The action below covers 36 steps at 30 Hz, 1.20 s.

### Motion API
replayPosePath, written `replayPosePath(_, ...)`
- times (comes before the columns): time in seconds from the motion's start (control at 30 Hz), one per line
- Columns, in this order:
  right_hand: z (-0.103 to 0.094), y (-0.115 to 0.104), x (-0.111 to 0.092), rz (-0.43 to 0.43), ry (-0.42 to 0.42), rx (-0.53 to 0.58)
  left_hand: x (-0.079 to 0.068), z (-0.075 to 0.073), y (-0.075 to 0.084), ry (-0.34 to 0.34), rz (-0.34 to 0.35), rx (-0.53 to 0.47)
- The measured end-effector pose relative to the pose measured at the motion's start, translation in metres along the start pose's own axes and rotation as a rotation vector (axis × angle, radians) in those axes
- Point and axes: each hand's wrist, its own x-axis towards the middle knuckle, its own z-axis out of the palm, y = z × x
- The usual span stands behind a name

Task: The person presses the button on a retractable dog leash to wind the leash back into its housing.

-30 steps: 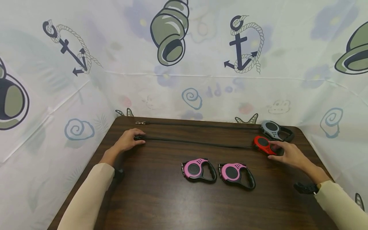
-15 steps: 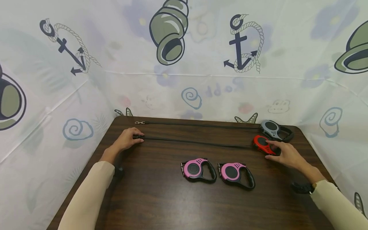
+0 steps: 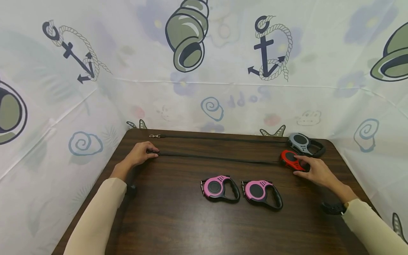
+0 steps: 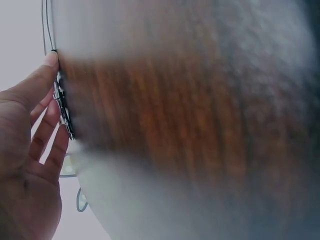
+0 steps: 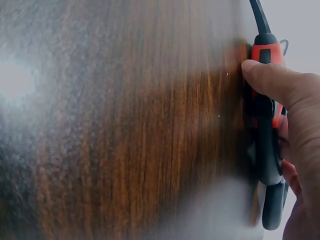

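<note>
1. The red-and-black plastic leash case lies on the dark brown wood-grain table; the right hand grips it, thumb on its near edge and fingers on the other side.
2. From the red case a thin black flat strap runs left, nearly straight, to the left hand, well apart from the case.
3. That left hand pinches the far end of the strap between thumb and fingers, at the small metal clip.
4. Just beyond the red case and slightly to its right sits a grey-and-black leash case. Its own black strap stretches left, farther back than the red case's, ending in a silvery metal snap hook.
5. Nearer the person and left of the red case lie two pink-and-black leash cases with looped handles: one closer to it, the other farther left.
</note>
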Motion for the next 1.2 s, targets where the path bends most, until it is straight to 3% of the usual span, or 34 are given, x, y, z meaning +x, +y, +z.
replayPosePath(0.5,-0.007,-0.008,0.004,0.053,-0.056,-0.023,-0.005,-0.003,-0.005,0.003,0.135,0.07)
replayPosePath(0.87,-0.013,-0.011,0.003,0.084,-0.112,-0.002,-0.009,-0.013,-0.001,-0.007,0.14,0.108)
replayPosePath(1.2,-0.018,-0.014,0.0,0.158,-0.041,0.057,-0.011,-0.028,0.011,0.004,0.224,0.121)
